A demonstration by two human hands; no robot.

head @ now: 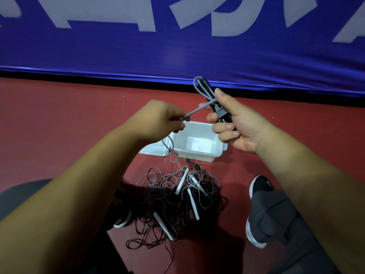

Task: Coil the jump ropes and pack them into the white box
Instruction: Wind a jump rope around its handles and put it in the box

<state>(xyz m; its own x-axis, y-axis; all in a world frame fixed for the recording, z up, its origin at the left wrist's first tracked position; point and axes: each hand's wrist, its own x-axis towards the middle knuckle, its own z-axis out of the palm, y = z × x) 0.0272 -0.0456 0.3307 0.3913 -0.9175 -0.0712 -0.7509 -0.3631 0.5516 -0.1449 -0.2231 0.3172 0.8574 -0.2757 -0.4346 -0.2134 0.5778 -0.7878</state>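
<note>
box [199,153] white | ropes [167,194] grey (white handles [193,203]) | floor [69,119] red

Floor [59,125]: we see a smooth, dull red floor carrying everything.
White box [198,156]: it sits open and upright on the floor, and we place the rest by it.
Lid [152,151]: flat on the floor, touching the box's left side.
Jump ropes [158,196]: a loose tangle of grey and dark cords, heaped just nearer to us than the box.
White handles [193,204]: we make out several, lying within that tangle.
Shoe [259,184]: black with a white sole, nearer to us than the box and to its right.
Banner [118,54]: blue, meeting the floor beyond the box.
</note>
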